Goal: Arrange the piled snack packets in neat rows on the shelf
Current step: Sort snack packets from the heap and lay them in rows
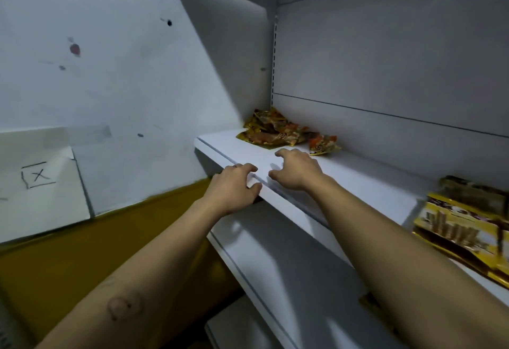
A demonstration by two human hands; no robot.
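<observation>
Nearest the camera, two bare forearms reached up to the white metal shelf (358,183). The left hand (234,187) curled over the shelf's front lip, fingers loosely bent and holding nothing. The right hand (296,169) lay just beyond it on the shelf top, fingers spread and empty, close to but not touching the packets.

The task looked barely begun. Further back, in the left rear corner, the crinkled yellow-and-orange snack packets (271,131) lay in a loose heap, with one small orange packet (323,145) lying apart just to their right; no rows were formed.

Nothing blocked the reach. At the right edge, yellow-and-brown wafer-stick boxes (465,227) took up shelf space. To the left, a white paper sheet with a pencilled cross (41,180) hung on the grey wall.
</observation>
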